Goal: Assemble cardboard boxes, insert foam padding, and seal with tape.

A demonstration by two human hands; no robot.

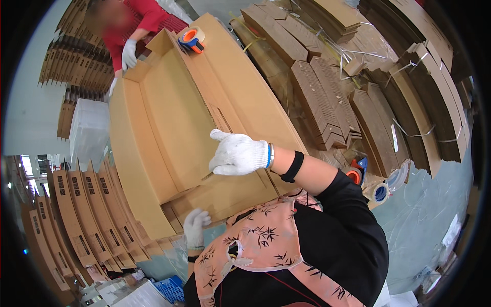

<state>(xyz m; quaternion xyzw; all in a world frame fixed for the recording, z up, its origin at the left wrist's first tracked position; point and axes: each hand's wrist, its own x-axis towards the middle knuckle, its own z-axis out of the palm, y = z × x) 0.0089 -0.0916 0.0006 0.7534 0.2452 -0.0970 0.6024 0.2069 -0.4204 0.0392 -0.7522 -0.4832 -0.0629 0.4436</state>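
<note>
A long brown cardboard box (179, 117) lies in front of me with its top open and its flaps spread. My right hand (239, 154), in a white knit glove, is at the near end of its right wall. Its fingers bend over the cardboard there, with the thumb sticking out; the fingertips are partly hidden. Beside the box's near end is my left hand (196, 227), also gloved, its fingers spread and holding nothing. A blue and orange tape dispenser (192, 41) rests on the box's far right flap.
Across the box, a co-worker in red (148, 15) has a gloved hand (129, 53) at its far corner. Folded cardboard stacks (327, 97) stand at right, more cartons (87, 215) at left. Another tape dispenser (356, 171) and a tape roll (379, 193) are near my right elbow.
</note>
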